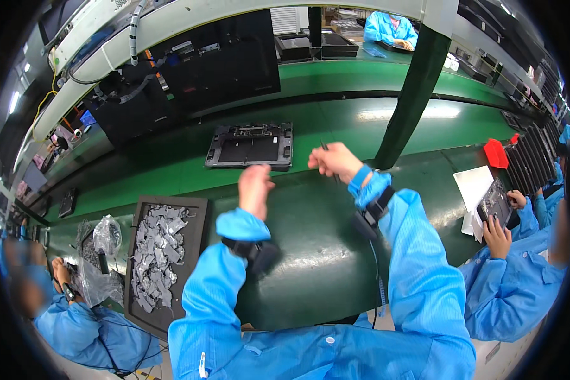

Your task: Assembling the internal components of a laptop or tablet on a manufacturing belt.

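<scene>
An opened laptop base (249, 145), grey and black with bare circuit parts along its far side, lies on the green work surface ahead of me. My left hand (254, 190) is at its near edge, fingers slightly bent and thumb apart, with nothing visible in it. Whether the fingertips touch the base, I cannot tell. To the right of the base, my right hand (337, 161) is raised, its fingers closed round a thin dark tool (323, 145). The tool's ends poke out above and below the hand; its exact kind is too small to make out.
A dark tray (199, 218) of silver-grey pieces stands left, beside clear plastic bags (107, 235). A green post (418, 95) rises right of my hands. Co-workers sit on both sides; the right one handles a device (495, 204) near a red bin (496, 154). Dark panels (218, 60) stand behind.
</scene>
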Tool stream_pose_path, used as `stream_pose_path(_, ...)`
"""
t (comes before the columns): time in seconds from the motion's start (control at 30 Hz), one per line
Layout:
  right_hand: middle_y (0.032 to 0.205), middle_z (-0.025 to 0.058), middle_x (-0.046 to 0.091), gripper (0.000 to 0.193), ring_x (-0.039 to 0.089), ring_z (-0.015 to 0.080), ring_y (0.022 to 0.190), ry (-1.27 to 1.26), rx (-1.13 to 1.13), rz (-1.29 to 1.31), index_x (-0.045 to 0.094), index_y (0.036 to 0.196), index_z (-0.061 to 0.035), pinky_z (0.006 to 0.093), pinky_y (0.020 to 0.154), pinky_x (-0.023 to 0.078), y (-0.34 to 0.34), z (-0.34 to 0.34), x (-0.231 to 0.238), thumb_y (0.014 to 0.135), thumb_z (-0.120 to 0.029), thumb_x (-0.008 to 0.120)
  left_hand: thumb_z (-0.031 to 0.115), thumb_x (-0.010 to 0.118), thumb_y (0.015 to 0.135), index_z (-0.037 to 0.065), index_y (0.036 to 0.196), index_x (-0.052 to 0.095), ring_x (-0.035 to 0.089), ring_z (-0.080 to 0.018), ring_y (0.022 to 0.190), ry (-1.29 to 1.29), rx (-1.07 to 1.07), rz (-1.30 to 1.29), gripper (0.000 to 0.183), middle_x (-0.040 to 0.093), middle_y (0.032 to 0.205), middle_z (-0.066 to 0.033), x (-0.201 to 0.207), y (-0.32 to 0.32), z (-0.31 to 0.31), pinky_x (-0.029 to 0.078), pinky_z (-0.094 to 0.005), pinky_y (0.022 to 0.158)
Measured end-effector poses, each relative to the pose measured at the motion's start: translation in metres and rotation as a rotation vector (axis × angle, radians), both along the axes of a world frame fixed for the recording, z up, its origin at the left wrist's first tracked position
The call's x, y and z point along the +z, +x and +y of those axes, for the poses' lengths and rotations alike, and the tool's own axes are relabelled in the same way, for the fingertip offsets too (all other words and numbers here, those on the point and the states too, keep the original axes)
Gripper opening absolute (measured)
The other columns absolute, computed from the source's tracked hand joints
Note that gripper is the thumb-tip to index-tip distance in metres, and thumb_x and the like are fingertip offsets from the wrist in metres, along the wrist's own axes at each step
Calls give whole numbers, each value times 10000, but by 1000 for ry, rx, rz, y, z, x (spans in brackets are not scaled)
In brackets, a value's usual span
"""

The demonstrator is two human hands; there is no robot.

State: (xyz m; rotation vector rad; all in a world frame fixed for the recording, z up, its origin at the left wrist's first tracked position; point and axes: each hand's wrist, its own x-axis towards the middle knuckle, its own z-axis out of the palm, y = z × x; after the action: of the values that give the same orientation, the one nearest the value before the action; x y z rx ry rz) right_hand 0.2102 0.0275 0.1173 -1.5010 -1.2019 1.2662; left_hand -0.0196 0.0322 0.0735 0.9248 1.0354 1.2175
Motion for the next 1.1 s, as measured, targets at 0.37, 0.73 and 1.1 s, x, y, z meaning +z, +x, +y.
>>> stream_pose_path(0.37,746,43,679,250,559,85,539,492,-175,-135,640,998,-15,244,497,442,-50,1,-20,1002,-247,547,267,611,989,-51,1189,580,668,-164,995,-206,-847,21,377,664,1126,-111,8,48,-112,565,-284,871)
stream_pose_path(0.73,754,111,697,135,685,322,688,680,-101,-608,645,1005,-103,412,605,527,-45,-43,-54,908,-197,635,431,719,886,-3,909,671,650,-106,603,-9,-973,499,437,673,689,-46,-4,53,-118,510,-241,528)
stream_pose_path(1.1,766,85,644,125,655,325,667,693,-90,-910,657,947,-128,442,587,526,-48,-53,-78,833,-181,657,362,668,940,30,728,606,639,-101,531,36,-990,383,399,657,627,-56,-18,45,-111,492,-233,453)
